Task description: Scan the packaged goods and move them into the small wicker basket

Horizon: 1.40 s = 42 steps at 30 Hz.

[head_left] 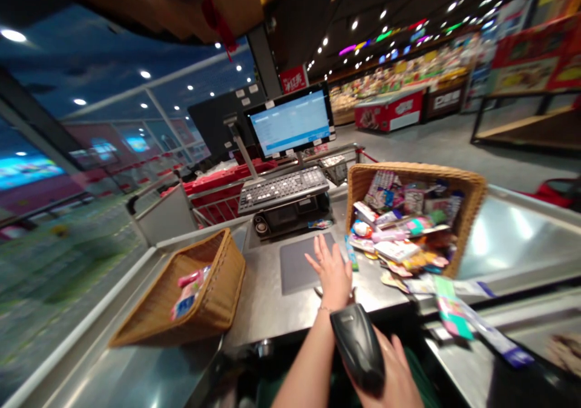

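My left hand (pixel 333 272) reaches forward over the counter with its fingers spread and nothing visible in it. Its fingertips are over or beside a dark grey mat (pixel 295 269); whether they touch it I cannot tell. Close to me, my right hand (pixel 394 368) is wrapped round a black barcode scanner (pixel 358 348), which lies across the view of my left wrist. To the right, a wicker basket (pixel 472 214) is tipped toward me, with many small packaged goods (pixel 399 247) spilling from its mouth. At the left stands another wicker basket (pixel 227 287) with a few packages (pixel 190 290) inside.
Behind the mat are a keyboard (pixel 285 189) and a lit monitor (pixel 290 123) on a stand. Long packages (pixel 451 311) lie at the right counter edge. A metal rail (pixel 154 214) runs at the left. Store shelves and a red display case (pixel 388 114) stand farther back.
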Tool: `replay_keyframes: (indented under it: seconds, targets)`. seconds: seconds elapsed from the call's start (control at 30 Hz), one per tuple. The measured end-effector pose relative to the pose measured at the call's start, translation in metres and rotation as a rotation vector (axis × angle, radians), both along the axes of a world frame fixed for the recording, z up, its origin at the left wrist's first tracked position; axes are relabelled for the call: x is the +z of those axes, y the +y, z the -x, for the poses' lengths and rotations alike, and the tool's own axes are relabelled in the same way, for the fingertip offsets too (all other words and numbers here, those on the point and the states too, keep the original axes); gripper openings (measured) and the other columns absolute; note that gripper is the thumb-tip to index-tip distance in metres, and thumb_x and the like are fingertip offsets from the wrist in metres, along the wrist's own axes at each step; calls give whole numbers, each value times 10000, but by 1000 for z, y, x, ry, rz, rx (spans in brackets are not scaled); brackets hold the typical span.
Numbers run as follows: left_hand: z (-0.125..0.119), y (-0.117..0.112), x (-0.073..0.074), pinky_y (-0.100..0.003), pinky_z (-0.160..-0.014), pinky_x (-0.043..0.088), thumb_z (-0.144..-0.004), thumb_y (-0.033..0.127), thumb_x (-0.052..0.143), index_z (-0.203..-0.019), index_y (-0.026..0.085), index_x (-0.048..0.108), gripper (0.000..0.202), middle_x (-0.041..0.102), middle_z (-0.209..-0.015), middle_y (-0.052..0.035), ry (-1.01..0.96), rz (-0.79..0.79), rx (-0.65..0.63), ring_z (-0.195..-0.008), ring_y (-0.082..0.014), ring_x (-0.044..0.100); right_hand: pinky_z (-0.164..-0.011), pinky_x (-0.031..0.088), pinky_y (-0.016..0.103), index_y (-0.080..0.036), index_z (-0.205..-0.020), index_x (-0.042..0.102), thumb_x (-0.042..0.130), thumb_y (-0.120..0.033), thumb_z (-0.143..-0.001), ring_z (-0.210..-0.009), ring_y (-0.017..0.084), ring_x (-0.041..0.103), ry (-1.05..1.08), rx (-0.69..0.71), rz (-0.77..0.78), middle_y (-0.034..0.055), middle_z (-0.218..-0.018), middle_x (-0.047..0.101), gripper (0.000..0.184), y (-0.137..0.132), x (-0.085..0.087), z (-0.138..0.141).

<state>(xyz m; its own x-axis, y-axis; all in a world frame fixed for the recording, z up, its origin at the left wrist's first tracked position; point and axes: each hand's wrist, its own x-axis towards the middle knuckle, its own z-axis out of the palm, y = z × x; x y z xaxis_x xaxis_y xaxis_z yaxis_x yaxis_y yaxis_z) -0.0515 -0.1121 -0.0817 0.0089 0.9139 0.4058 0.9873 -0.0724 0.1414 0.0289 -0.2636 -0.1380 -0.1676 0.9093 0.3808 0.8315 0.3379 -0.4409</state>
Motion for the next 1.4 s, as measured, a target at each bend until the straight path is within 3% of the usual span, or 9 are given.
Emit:
replay_keyframes:
  seconds: [0.47, 0.87, 1.1, 1.23, 1.4]
  targets:
    - [-20, 11, -32, -683, -1071, 225, -805, 380, 596, -1194, 201, 585, 428, 292, -1534, -182, 55, 72, -32, -1439, -333, 202, -984, 458, 591, -107, -1277, 542, 459, -383, -880, -1194, 304, 582, 45, -48, 17, 167, -1295, 599, 491, -3, -10, -8]
    - [-30, 23, -44, -682, -1074, 231, -795, 391, 600, -1155, 157, 613, 430, 312, -1522, -202, 113, 155, -3, -1434, -349, 208, -1015, 435, 579, -145, -1288, 544, 491, -391, -867, -1224, 303, 557, 145, -68, 115, 125, -1334, 579, 490, -2, -6, -12]
    - [-38, 32, -48, -630, -1110, 214, -798, 448, 599, -1224, 96, 566, 553, 335, -1491, -259, 94, 198, 15, -1425, -366, 225, -1084, 322, 599, -133, -1251, 554, 438, -350, -871, -1236, 302, 546, 260, -190, 87, 151, -1308, 595, 453, -3, -6, -3]
    - [-39, 37, -50, -642, -1104, 209, -810, 388, 568, -1239, 104, 562, 514, 355, -1489, -238, 125, 237, 36, -1427, -345, 232, -1048, 382, 571, -168, -1272, 535, 476, -389, -864, -1231, 295, 552, 245, -106, 154, 118, -1319, 594, 468, -3, -7, -4]
    - [-31, 37, -50, -643, -1097, 220, -809, 303, 515, -1190, 63, 602, 458, 374, -1471, -257, 147, 240, 84, -1421, -339, 249, -1083, 301, 583, -143, -1245, 533, 395, -373, -873, -1234, 289, 546, 306, -212, 87, 140, -1299, 603, 458, -3, -9, 5]
